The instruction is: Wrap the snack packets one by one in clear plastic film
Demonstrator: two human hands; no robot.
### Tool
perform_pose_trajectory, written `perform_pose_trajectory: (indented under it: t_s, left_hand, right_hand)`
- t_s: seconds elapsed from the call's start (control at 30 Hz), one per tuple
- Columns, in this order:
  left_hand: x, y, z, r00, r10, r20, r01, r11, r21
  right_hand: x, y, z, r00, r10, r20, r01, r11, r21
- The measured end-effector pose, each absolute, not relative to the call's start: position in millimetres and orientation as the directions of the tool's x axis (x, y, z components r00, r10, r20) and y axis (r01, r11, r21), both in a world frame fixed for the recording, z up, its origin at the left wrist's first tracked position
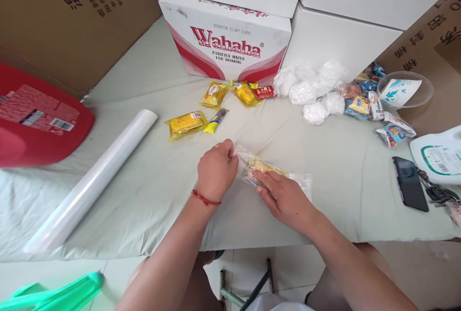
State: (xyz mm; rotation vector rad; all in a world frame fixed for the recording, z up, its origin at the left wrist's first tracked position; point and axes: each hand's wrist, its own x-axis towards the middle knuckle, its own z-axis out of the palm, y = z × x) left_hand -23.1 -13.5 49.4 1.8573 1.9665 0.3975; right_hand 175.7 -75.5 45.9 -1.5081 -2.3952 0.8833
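A snack packet wrapped in clear plastic film lies on the pale green tablecloth in front of me. My left hand, with a red string at the wrist, pinches the film at the packet's left end. My right hand lies flat on the packet's near side, fingertips pressing on the wrap. A roll of clear film lies diagonally at the left. Yellow snack packets lie beyond my hands, near a white and red Wahaha carton.
Wrapped white bundles and a heap of small packets sit at the back right beside a clear bowl. A black phone and keys lie at the right. A red container stands left; cardboard boxes line the back.
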Motion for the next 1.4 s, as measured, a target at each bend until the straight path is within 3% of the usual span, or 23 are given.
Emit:
perform_pose_trajectory:
  t_s: [0.17, 0.3, 0.37, 0.43, 0.53, 0.63, 0.7, 0.77, 0.87, 0.93, 1.07, 1.2, 1.3, 1.4]
  left_hand:
    - [-2.3, -37.1, 56.7, 0.032, 0.996, 0.083, 0.75, -0.079, 0.657]
    - [7.5, -42.0, 51.2, 0.119, 0.993, 0.017, 0.511, -0.076, 0.856]
    - [6.8, -40.6, 46.3, 0.182, 0.983, 0.012, 0.426, -0.09, 0.9]
    - [7.4, -41.6, 38.2, 0.256, 0.963, 0.081, 0.435, -0.189, 0.88]
    - [15.2, -50.8, 22.6, 0.311, 0.926, 0.214, 0.578, -0.363, 0.731]
    - [25.4, -61.9, 13.4, 0.311, 0.908, 0.282, 0.662, -0.42, 0.621]
    - [29.4, -65.4, 13.9, 0.272, 0.915, 0.298, 0.658, -0.403, 0.637]
    - [31.1, -64.9, 17.5, 0.208, 0.937, 0.28, 0.629, -0.347, 0.695]
    - [32.4, -59.7, 20.9, 0.109, 0.969, 0.22, 0.598, -0.24, 0.764]
    - [34.4, -56.1, 19.9, 0.083, 0.978, 0.193, 0.602, -0.203, 0.772]
    - [40.9, -51.1, 16.0, 0.018, 0.981, 0.194, 0.652, -0.158, 0.741]
    - [44.3, -47.6, 14.7, -0.166, 0.984, 0.062, 0.718, 0.078, 0.691]
    - [45.0, -49.4, 15.2, -0.099, 0.995, 0.003, 0.704, 0.068, 0.707]
    - [46.4, -56.3, 18.9, -0.061, 0.997, 0.047, 0.568, -0.004, 0.823]
  right_hand:
    - [165.5, -70.8, 51.4, -0.431, 0.878, -0.206, 0.779, 0.247, -0.576]
    - [172.4, -72.5, 53.1, -0.451, 0.873, -0.184, 0.712, 0.227, -0.664]
    - [179.3, -75.0, 53.3, -0.487, 0.856, -0.173, 0.639, 0.214, -0.739]
    - [186.5, -77.2, 54.2, -0.552, 0.821, -0.15, 0.521, 0.199, -0.83]
    - [199.2, -78.8, 56.1, -0.557, 0.823, -0.11, 0.341, 0.106, -0.934]
    - [217.7, -77.6, 56.0, -0.25, 0.951, -0.181, 0.33, -0.092, -0.94]
    - [230.6, -76.0, 53.6, 0.01, 0.978, -0.211, 0.442, -0.193, -0.876]
    - [239.7, -75.5, 49.5, 0.114, 0.965, -0.236, 0.613, -0.255, -0.748]
    - [241.9, -79.2, 42.0, 0.054, 0.947, -0.316, 0.798, -0.231, -0.557]
    - [238.1, -83.7, 38.2, 0.004, 0.948, -0.32, 0.833, -0.18, -0.523]
    - [229.6, -89.8, 35.1, -0.086, 0.958, -0.273, 0.818, -0.088, -0.568]
    - [225.5, -90.6, 34.6, -0.094, 0.978, -0.185, 0.793, -0.039, -0.608]
    - [224.1, -90.8, 35.3, -0.033, 0.987, -0.158, 0.769, -0.076, -0.635]
    - [223.2, -91.7, 34.3, 0.044, 0.966, -0.255, 0.672, -0.217, -0.708]
